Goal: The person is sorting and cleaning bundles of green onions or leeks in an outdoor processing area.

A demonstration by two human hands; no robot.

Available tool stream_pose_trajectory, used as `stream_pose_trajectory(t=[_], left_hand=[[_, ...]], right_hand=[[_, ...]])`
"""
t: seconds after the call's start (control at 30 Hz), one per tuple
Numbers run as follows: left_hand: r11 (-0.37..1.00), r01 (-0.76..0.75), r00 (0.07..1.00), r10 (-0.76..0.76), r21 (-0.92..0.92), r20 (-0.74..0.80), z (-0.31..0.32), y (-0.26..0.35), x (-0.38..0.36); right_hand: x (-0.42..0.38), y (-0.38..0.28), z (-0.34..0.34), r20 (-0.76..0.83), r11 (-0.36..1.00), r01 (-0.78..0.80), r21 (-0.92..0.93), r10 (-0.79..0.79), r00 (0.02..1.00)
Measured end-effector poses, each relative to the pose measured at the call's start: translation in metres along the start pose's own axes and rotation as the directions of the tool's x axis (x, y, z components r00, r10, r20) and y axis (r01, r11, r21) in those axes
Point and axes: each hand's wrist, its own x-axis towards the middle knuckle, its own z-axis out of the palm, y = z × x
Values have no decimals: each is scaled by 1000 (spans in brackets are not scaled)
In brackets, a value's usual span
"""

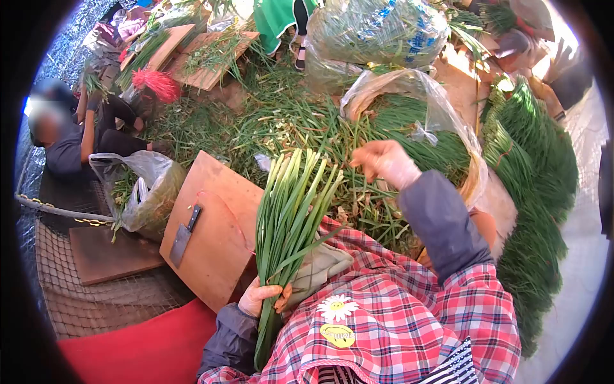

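Note:
A thick bunch of long green stalks (291, 217) with pale ends pointing away from me is held upright across my lap. My left hand (263, 296) is wrapped round its lower part. To the right of the pale ends my right hand (384, 161) is raised, apart from the bunch, with its fingers bent together; whether anything thin is between them is too small to tell. Left of the bunch lies a wooden board (214, 224) with a cleaver (185, 237) and a red string on it.
Loose leaves (281, 121) cover the ground ahead. An open plastic bag (473, 153) of greens and a large green pile (531, 192) are at right. A filled bag (150, 192) stands left, near a seated person (67, 150). Another person in a green garment (278, 22) stands ahead.

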Motion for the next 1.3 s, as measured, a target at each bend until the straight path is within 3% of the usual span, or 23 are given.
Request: stream_pose_trajectory(t=[0.03, 0.1, 0.17, 0.23, 0.3, 0.33, 0.43, 0.77, 0.87, 0.97, 1.0, 1.1, 1.13, 1.23, 1.3], left_hand=[[1000, -10, 1000, 10, -14, 3, 0, 0, 2], [999, -24, 1000, 24, -43, 9, 3, -1, 4], [999, -44, 998, 44, -3, -37, 10, -1, 4], [997, -57, 997, 59, 51, -52, 13, -1, 5], [993, -61, 997, 66, 100, -41, 11, -4, 7], [994, -61, 997, 65, 92, -42, 12, -5, 6], [994, -73, 997, 74, 79, -5, 6, -8, 7], [997, -51, 999, 52, 60, -8, -4, -16, 7], [998, -40, 999, 42, 44, -34, -3, -16, 6], [997, -70, 996, 71, 24, -48, 3, -14, 6], [998, -55, 998, 55, -1, -25, 1, -13, 6], [998, -23, 999, 26, -63, 38, -4, -15, 8], [997, -23, 998, 27, -70, 54, -4, -14, 9], [998, -30, 997, 34, -62, 63, -1, -12, 8], [997, -38, 997, 42, -71, 57, -1, -13, 7]], right_hand=[[-7, -6, 10, 94, 1000, 8, 5, -9, 996], [-13, -21, 32, 86, 998, -26, 60, 21, 996], [-6, -27, 42, 114, 991, -135, 18, 132, 985], [5, -11, 56, 259, 973, -221, -71, 232, 937], [8, -3, 63, 322, 962, -229, -147, 265, 909], [7, 0, 64, 346, 957, -272, -96, 288, 893], [8, 15, 70, 287, 955, -284, 88, 249, 925], [14, 23, 81, 236, 919, -390, -63, 393, 889], [21, 27, 85, 283, 942, -304, -143, 334, 899], [25, 36, 91, 229, 954, -268, -137, 293, 928], [24, 27, 88, 252, 941, -305, -150, 334, 908], [21, 28, 86, 333, 911, -347, 222, 263, 905], [24, 26, 85, 378, 900, -381, 212, 284, 881], [19, 14, 90, 321, 947, -321, 20, 298, 899], [19, 2, 88, 331, 913, -135, -385, 273, 903]])
